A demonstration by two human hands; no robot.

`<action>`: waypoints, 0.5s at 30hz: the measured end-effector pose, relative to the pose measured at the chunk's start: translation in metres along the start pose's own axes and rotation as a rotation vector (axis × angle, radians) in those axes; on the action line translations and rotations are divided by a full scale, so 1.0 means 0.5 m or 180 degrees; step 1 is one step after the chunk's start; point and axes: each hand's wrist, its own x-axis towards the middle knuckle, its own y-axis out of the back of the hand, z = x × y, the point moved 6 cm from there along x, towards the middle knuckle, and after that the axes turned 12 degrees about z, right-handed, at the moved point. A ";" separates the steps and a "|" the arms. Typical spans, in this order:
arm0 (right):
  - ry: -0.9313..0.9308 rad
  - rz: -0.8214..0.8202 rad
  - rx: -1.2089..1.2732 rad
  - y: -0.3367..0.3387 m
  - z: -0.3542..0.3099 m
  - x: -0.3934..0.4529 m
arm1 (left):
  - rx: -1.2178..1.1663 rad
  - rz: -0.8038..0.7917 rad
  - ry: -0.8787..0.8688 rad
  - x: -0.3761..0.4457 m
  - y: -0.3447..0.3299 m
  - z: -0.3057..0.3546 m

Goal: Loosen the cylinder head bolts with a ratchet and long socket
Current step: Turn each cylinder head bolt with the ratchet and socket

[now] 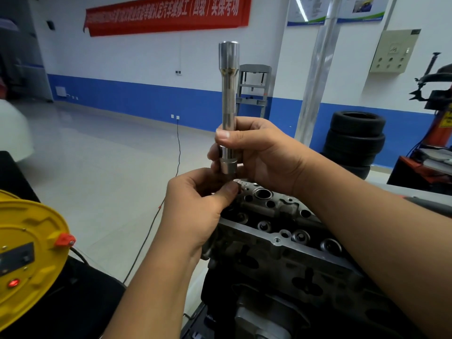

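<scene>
Right hand [256, 152] is gripping the long socket [228, 106] upright, thumb and fingers curled round its lower shaft, wide end up, raised above the far end of the cylinder head [281, 231]. Left hand [198, 204] is pinching at the socket's bottom end; what the fingertips are holding is hidden. Yellow cable reel [27, 253] is sitting at lower left.

long socket [229, 94]: polished metal, smooth, glossy
cylinder head [281, 231]: dull grey cast metal, rough
cable reel [29, 253]: glossy yellow plastic
floor [110, 152]: smooth, shiny
</scene>
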 end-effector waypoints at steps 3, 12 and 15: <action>0.0007 -0.0029 -0.0018 -0.003 0.000 0.001 | -0.0082 0.0159 -0.0074 0.005 0.008 -0.003; -0.0034 0.0094 0.0047 0.004 0.001 0.003 | 0.0208 -0.0104 -0.0119 0.001 -0.003 0.000; -0.0028 0.0020 0.0017 -0.001 0.000 0.002 | 0.0088 0.0259 -0.0171 -0.001 0.006 0.003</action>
